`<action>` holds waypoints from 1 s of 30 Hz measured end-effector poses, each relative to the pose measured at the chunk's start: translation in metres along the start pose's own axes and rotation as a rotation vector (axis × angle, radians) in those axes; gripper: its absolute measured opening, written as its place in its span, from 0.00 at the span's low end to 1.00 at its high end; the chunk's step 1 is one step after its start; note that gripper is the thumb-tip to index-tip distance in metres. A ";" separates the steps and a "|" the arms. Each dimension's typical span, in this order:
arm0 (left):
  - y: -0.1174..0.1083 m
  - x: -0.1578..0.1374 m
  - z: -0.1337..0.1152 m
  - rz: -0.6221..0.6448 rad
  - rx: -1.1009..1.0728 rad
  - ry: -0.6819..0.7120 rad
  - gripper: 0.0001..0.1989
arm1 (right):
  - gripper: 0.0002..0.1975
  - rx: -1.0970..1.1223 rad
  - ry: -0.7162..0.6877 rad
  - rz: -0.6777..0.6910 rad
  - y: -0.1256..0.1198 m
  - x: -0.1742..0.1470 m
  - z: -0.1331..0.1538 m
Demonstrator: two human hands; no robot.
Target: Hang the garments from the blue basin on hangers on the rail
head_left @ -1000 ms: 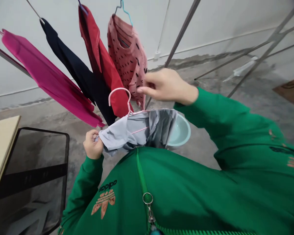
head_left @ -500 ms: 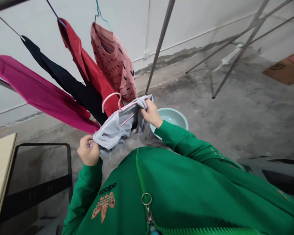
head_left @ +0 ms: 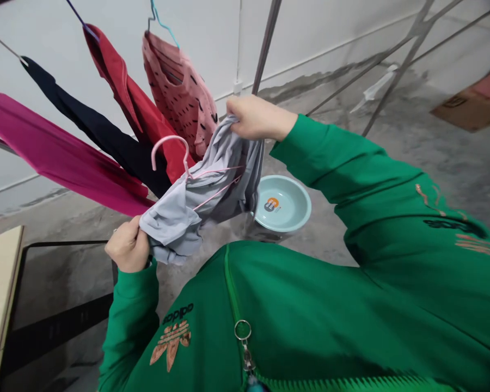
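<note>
A light grey garment (head_left: 173,218) is stretched between my two hands, with a pink hanger (head_left: 187,158) inside it; the hanger's hook sticks up out of the cloth. My left hand (head_left: 129,245) is closed on the garment's left end. Higher up, my right hand (head_left: 255,117) pinches the other side and pulls the fabric up and away from the hanger's right arm, part of which shows bare. Which garment it is I cannot tell for sure, as the cloth is bunched.
Behind hang a pink patterned top (head_left: 179,81), a red garment (head_left: 126,92), a dark garment (head_left: 90,125) and a magenta garment (head_left: 57,152). A pale blue basin (head_left: 298,201) stands on the floor. Metal rack legs (head_left: 412,49), a cardboard box (head_left: 461,111) and a wooden tabletop (head_left: 0,272) are around.
My right hand has moved up and pulled the cloth outward, stretching the garment wider. My left hand has shifted slightly left and down. More of the basin shows now.
</note>
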State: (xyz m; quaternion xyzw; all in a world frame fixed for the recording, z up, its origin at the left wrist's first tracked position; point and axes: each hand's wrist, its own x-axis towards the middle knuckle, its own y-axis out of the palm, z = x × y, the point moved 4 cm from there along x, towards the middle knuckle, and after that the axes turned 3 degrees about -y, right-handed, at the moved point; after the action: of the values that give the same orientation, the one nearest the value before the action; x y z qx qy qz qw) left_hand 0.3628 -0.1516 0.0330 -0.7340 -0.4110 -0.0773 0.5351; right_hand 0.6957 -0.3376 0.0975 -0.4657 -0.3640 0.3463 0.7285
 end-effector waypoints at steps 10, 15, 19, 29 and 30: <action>0.006 0.006 -0.020 -0.135 0.147 -0.005 0.12 | 0.07 0.051 -0.038 0.147 0.023 -0.003 0.033; 0.010 0.005 -0.023 -0.153 0.283 -0.009 0.13 | 0.07 0.251 -0.209 0.206 0.030 -0.036 0.069; 0.004 0.005 -0.017 -0.171 0.260 -0.049 0.13 | 0.07 0.516 -0.361 0.395 0.034 -0.085 0.093; -0.008 0.000 0.004 -0.296 0.067 -0.027 0.13 | 0.11 0.389 -0.179 -0.109 0.032 -0.065 -0.002; -0.009 0.000 0.005 -0.318 0.055 -0.032 0.13 | 0.13 0.328 -0.211 -0.134 0.033 -0.057 -0.012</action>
State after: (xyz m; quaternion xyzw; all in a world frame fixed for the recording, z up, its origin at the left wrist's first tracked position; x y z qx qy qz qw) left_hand 0.3550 -0.1468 0.0372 -0.6457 -0.5324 -0.1381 0.5296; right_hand 0.6718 -0.3799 0.0512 -0.2770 -0.4073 0.3988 0.7735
